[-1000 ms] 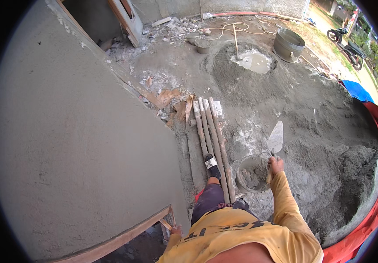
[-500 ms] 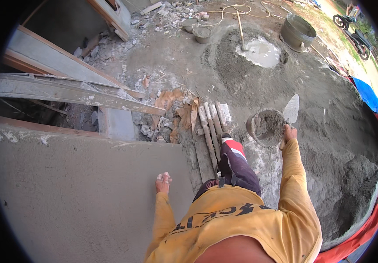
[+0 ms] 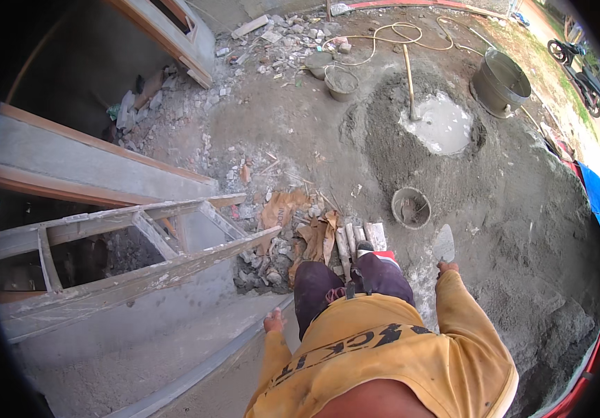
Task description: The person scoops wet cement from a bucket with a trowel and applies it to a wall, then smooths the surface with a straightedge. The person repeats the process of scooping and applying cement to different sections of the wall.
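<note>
My right hand (image 3: 447,267) is closed round the handle of a pointed trowel (image 3: 444,246), its pale blade directed away from me. Just beyond the blade, a small round bucket (image 3: 411,208) with grey mortar residue inside sits on the ground, apart from the hand. On the other side, my left hand (image 3: 273,321) is low beside the edge of a grey mortar-coated wall (image 3: 195,333). Its fingers look curled in; whether anything is inside them is hidden. My feet are by several pale wooden poles (image 3: 348,245).
A wooden ladder (image 3: 139,279) leans across the left. Ahead, a hoe (image 3: 409,80) stands in a watery pit (image 3: 442,125) ringed by wet mix. A large tub (image 3: 500,83), two small buckets (image 3: 341,82), a hose (image 3: 401,28) and rubble (image 3: 272,45) lie farther off. Torn brown paper (image 3: 286,207) is near my feet.
The small bucket, earlier close against my right hand and looking larger, now sits lower and apart from it. My view has swung; more of the ladder shows. The trowel stays in my right hand.
</note>
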Motion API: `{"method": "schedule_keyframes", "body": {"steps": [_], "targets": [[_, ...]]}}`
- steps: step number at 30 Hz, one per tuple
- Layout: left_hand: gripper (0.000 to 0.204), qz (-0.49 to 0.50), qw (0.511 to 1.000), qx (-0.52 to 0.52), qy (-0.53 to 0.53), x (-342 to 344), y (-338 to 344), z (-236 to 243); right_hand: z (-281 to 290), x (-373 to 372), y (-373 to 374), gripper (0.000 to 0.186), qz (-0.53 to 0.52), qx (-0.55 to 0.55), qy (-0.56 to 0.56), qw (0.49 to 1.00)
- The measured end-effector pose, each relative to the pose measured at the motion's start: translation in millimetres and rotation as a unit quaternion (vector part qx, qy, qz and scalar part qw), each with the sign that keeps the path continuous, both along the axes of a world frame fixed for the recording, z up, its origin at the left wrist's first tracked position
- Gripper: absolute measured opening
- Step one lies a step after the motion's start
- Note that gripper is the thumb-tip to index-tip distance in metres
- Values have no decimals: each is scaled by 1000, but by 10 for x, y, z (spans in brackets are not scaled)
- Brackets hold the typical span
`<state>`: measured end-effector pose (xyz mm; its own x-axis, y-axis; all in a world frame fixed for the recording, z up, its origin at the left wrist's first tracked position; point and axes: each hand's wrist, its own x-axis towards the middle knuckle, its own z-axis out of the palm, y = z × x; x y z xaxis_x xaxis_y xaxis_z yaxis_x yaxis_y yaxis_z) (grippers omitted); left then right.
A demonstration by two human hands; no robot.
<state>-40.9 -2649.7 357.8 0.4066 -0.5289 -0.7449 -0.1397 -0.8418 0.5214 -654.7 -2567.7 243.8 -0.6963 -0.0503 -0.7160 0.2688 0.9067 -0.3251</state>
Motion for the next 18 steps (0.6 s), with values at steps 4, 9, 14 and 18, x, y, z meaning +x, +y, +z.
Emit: {"method": "schedule_keyframes", "body": {"steps": [4, 9, 14, 18], "targets": [[36, -59, 993, 88, -45, -163, -478, 53, 133, 129, -640, 22, 8, 34, -65, 997], [35, -152, 976, 155, -20, -38, -1483, -303, 785, 122, -2061, 25, 39, -66, -57, 995], [34, -203, 965, 164, -31, 151, -2997, -1002, 833, 165, -3356, 37, -79, -66, -16, 995], [34, -205, 966, 140, -66, 349, -4558, -1834, -561, 141, -3747, 42, -185, -20, 42, 982]]}}
